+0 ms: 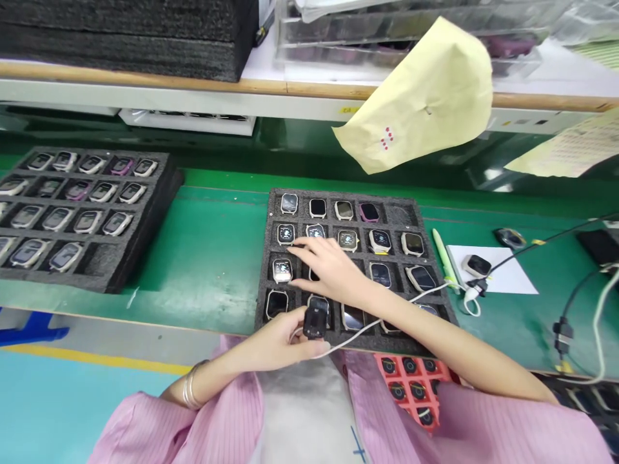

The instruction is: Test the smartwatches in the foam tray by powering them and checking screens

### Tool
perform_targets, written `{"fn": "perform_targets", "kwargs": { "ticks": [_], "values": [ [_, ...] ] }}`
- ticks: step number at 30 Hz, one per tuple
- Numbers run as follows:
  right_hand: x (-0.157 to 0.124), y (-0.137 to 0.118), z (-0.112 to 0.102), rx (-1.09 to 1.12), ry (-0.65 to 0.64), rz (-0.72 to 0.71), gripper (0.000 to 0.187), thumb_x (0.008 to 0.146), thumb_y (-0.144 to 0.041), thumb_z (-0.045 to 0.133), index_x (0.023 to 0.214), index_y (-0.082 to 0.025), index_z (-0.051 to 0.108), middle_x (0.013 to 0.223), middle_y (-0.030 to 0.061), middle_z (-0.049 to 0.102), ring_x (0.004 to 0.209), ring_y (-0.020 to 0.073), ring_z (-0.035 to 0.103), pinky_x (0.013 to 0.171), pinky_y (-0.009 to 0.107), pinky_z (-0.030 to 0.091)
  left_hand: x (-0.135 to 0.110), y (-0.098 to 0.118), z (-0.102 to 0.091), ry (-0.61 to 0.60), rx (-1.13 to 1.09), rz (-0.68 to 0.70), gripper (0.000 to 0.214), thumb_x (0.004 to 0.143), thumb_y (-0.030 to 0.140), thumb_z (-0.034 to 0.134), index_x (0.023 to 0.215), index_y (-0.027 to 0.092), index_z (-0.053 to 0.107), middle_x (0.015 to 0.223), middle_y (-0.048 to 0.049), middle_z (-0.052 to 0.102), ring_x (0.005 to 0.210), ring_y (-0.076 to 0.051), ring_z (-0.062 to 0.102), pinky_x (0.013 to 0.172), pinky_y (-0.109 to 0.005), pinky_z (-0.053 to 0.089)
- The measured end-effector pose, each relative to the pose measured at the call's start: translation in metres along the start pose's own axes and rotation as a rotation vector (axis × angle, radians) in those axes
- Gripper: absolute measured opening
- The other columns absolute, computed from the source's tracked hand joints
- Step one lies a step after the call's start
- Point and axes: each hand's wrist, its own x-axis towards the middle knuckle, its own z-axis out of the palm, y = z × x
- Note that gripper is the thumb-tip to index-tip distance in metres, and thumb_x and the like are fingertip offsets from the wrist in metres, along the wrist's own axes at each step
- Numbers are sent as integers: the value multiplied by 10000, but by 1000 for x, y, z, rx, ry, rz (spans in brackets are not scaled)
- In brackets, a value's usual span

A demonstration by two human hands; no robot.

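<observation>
View: head camera, looking down on a green counter.
Left hand: the fingers are closed around a small black block, which is held above the near side of the middle tray.
White cable: it goes from beside this hand, passes under the right forearm, and reaches a white plug.
Lit watch: it sits in the middle tray, in the left column, third row from the far side, its screen bright.
Right hand: thumb and forefinger are spread apart near the lit watch; whether they touch it, I cannot tell.
Left tray: it stands well apart from the middle tray and also carries watches.
White paper: it lies to the right, one watch resting on it, a green pen just beside.
</observation>
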Motion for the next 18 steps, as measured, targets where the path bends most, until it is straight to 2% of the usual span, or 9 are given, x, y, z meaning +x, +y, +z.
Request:
{"fn": "perform_targets", "kwargs": {
  "ticks": [2,4,8,13,18],
  "values": [
    [-10,3,-10,-67,-23,44,305,830,-317,706,1065,-138,631,1159,166,595,1023,331,566,823,456,437,5,-1,2,16,-23,-3,314,830,349,662,1061,153,578,830,2,580,615,-88,477,568,-213,392],
    [-18,7,-16,-123,-69,84,285,798,-331,737,976,-124,656,1120,174,599,977,338,582,804,468,445,11,-1,2,28,-63,-22,312,825,354,665,1030,143,560,799,7,583,535,-65,455,502,-201,380],
    [-26,10,-17,-99,-114,121,365,771,-323,762,1023,-84,652,1171,198,570,1011,344,594,812,477,474,21,-2,-1,93,-101,-13,365,800,351,693,1048,134,536,734,23,581,459,-49,434,432,-192,342],
    [-25,14,-15,-44,-115,137,275,771,-268,747,972,-96,671,1194,190,556,959,315,619,790,479,505,23,-5,-3,127,-119,-17,382,801,364,694,1052,128,528,613,62,524,443,-61,448,429,-191,361],
    [-23,20,-18,10,-148,115,203,789,-254,735,921,-106,692,1177,172,560,936,287,638,809,463,533,23,-7,-4,139,-138,-32,404,781,397,710,1029,137,527,633,58,535,456,-60,469,429,-183,387]
  ]
}}
